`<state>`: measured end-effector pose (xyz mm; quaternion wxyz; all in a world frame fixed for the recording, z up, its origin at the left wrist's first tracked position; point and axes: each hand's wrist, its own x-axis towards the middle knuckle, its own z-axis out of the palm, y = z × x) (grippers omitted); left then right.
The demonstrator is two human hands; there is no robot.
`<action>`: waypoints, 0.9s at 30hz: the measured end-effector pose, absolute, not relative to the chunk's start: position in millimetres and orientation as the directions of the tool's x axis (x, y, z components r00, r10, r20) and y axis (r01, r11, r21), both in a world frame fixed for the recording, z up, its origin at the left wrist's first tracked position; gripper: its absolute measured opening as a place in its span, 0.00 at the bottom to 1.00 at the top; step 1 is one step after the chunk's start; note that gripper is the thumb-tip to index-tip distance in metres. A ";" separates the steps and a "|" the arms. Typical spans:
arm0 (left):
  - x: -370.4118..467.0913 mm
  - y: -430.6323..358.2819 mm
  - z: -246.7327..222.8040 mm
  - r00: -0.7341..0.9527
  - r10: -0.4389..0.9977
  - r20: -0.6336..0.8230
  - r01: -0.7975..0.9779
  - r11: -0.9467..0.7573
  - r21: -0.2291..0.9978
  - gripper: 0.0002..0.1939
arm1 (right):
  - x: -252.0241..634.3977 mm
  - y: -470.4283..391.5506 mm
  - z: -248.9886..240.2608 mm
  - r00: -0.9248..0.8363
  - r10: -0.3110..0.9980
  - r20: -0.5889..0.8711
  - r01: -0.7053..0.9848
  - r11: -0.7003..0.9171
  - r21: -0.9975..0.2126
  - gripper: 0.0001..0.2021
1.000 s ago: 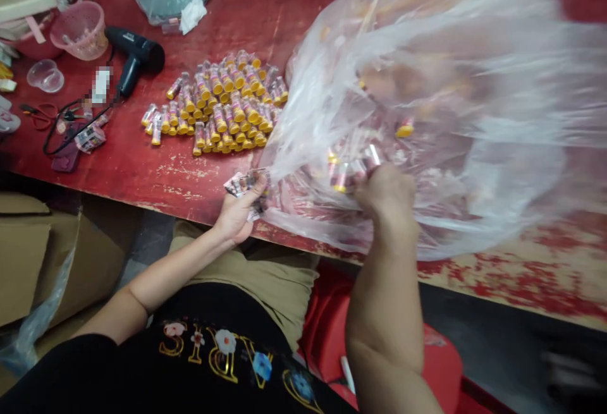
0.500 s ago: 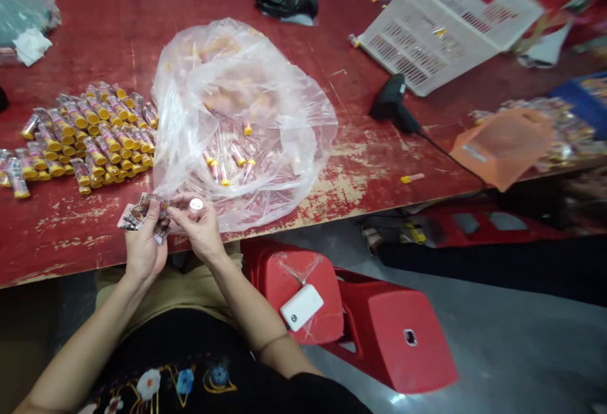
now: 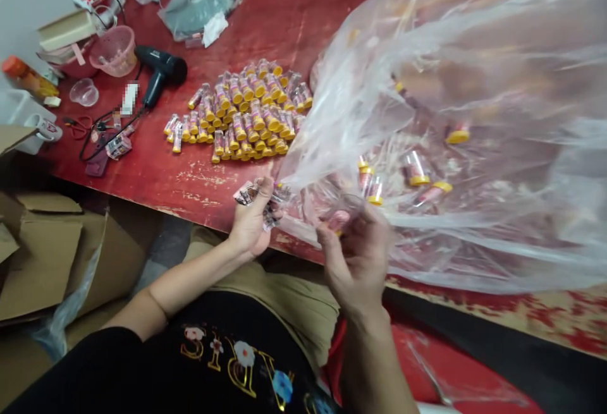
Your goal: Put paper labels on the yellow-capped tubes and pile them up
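My left hand (image 3: pixel 250 227) is closed around a bunch of small printed plastic sleeves (image 3: pixel 270 217), which fan out past the thumb on both sides. To its right, my right hand (image 3: pixel 355 259) pinches a small clear tube (image 3: pixel 339 219) with something pink inside; motion blurs the fingers and part of the tube. Just beyond this hand lies a big clear plastic bag (image 3: pixel 474 237), its mouth spread open, with several yellow-capped tubes (image 3: pixel 417 170) loose inside. Left of the bag, a stacked pile of yellow-capped tubes (image 3: pixel 246 110) in printed sleeves rests on the red table (image 3: pixel 294 28).
A black hair dryer (image 3: pixel 159 73) with its cord lies at the left. Near it are a pink basket (image 3: pixel 114 50), red-handled scissors (image 3: pixel 78 126) and a white mug (image 3: pixel 47 128). Open cardboard boxes (image 3: pixel 47 256) stand below the table's left edge. A red stool (image 3: pixel 455 363) is at the lower right.
The view has swung left and closer, bringing the hair dryer and boxes in. My right hand has moved away from the left one and now holds a tube. The sleeves stay in my left hand.
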<state>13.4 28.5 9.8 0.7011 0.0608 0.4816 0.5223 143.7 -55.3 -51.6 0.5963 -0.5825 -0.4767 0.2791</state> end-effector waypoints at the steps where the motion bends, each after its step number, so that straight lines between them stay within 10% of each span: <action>1: 12.5 27.8 9.0 0.003 0.789 -0.614 -0.668 0.459 0.586 0.30 | 143.4 -58.3 -48.0 0.364 0.881 0.303 0.293 0.200 -0.935 0.26; 6: 9.6 26.8 2.9 0.100 0.789 -0.606 -0.620 0.526 0.582 0.29 | 142.7 -56.6 -27.8 0.144 0.813 0.564 0.661 0.345 -0.667 0.22; 13: 0.0 23.9 0.8 0.223 0.824 -0.521 -0.490 0.557 0.670 0.34 | 150.2 -60.2 -8.0 0.065 0.787 0.613 0.733 0.379 -0.565 0.32; 27: -1.6 14.6 8.0 0.256 0.859 -0.443 -0.432 0.511 0.743 0.36 | 131.9 -62.7 -16.8 0.259 0.851 0.456 0.417 0.327 -0.848 0.26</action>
